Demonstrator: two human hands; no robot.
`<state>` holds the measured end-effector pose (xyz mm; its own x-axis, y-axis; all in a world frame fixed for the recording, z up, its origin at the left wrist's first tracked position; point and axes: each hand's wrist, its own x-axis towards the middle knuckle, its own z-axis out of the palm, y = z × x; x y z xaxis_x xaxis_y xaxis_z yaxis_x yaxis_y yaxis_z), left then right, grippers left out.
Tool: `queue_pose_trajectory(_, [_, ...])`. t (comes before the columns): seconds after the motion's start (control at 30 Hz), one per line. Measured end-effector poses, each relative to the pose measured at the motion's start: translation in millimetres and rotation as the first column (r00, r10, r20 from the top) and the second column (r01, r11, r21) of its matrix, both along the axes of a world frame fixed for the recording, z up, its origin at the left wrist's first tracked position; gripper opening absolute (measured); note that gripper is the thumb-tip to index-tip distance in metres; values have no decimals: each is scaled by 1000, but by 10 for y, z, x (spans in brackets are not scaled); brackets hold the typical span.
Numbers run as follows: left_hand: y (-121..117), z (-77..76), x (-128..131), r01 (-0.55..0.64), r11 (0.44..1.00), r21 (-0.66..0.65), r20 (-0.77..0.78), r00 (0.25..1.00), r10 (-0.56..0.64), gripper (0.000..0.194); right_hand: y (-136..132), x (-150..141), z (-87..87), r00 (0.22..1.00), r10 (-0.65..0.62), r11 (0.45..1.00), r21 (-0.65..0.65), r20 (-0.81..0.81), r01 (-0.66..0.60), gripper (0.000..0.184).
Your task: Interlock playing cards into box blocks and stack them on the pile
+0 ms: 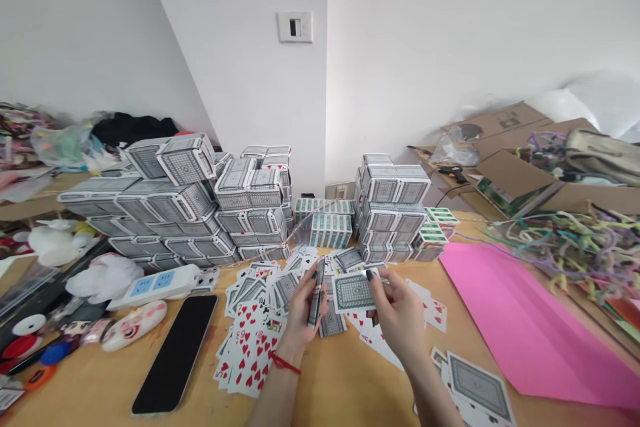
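Note:
My left hand (pixel 302 299) is closed around a small stack of playing cards (pixel 317 293), which I see nearly edge-on. Between the thumb and fingers of my right hand (pixel 397 307) is a playing card (pixel 353 291), its grey-green patterned back facing me. Loose playing cards (pixel 253 347) lie spread left of my hands, many face up with red hearts. More loose cards (pixel 383 345) lie under and beside my right hand. Near the front right rests another small pile of cards (pixel 480 387), the top one face down.
Tall stacks of card bundles (pixel 170 207) stand at the back left, with another stack (pixel 393 207) at the back right. Green card boxes (pixel 331 230) sit between them. A black phone (pixel 176 353), a power strip (pixel 163 283) and a pink sheet (pixel 530 327) flank the cards.

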<state>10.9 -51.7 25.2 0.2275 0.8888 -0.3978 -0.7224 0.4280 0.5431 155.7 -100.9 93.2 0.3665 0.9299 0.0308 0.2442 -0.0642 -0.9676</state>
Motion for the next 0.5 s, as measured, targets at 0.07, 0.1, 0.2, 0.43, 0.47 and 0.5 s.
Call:
queue_pose_trajectory(0.07, [5, -34, 10, -23, 1000, 6, -44, 999, 23, 50, -24, -63, -1, 997, -16, 999, 36, 71, 13, 39])
queue_pose_trajectory(0.1, [8, -53, 13, -34, 999, 16, -65, 997, 35, 50, -33, -87, -9, 994, -25, 998, 56, 102, 19, 39])
queue_pose_trajectory(0.2, [14, -96, 19, -71, 996, 52, -117, 990, 77, 47, -53, -141, -57, 982, -54, 993, 110, 182, 34, 38])
queue_pose_trajectory(0.43, [29, -89, 23, -135, 986, 99, -155, 977, 149, 49, -53, -209, -204, 937, -41, 988, 153, 348, -13, 32])
queue_pose_trajectory(0.47, [32, -86, 21, -147, 985, 90, -159, 974, 160, 50, -50, -216, -214, 925, -48, 986, 166, 377, -17, 31])
queue_pose_trajectory(0.5, [35, -85, 17, -157, 984, 87, -162, 972, 170, 51, -48, -222, -222, 915, -54, 984, 176, 399, -19, 31])
